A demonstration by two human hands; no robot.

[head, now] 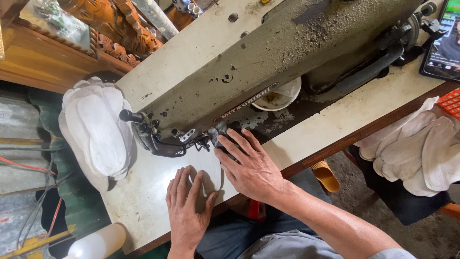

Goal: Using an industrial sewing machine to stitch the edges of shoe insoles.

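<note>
- We saw a small white bowl point(282, 98) sitting on the table point(143, 192) just behind the olive-green sewing machine point(268, 62); its inside looked stained brownish, and we could not tell what, if anything, it held.
- A white plastic bottle point(96, 243) lay at the table's near corner, well to the left of the machine; its contents could not be made out.
- Under the machine's needle end lay a white insole-shaped piece point(208, 175), flat on the table.
- Our left hand point(188, 208) rested palm down on the near part of that piece, fingers spread and laid flat, gripping nothing.
- Our right hand point(250, 168) pressed flat on the piece just beside the machine's presser foot, fingers extended and slightly fanned, the fingertips touching the dark base of the machine head.
- The two hands lay close together, nearly touching, both open on the piece rather than closed around it.
- A stack of white insole pieces point(98, 132) sat at the table's edge to the left of the machine head.
- Another heap of white pieces point(417, 153) lay off the table, to the right of the machine.
- A phone point(443, 45) with a lit screen leaned beside the machine's handwheel end.
</note>
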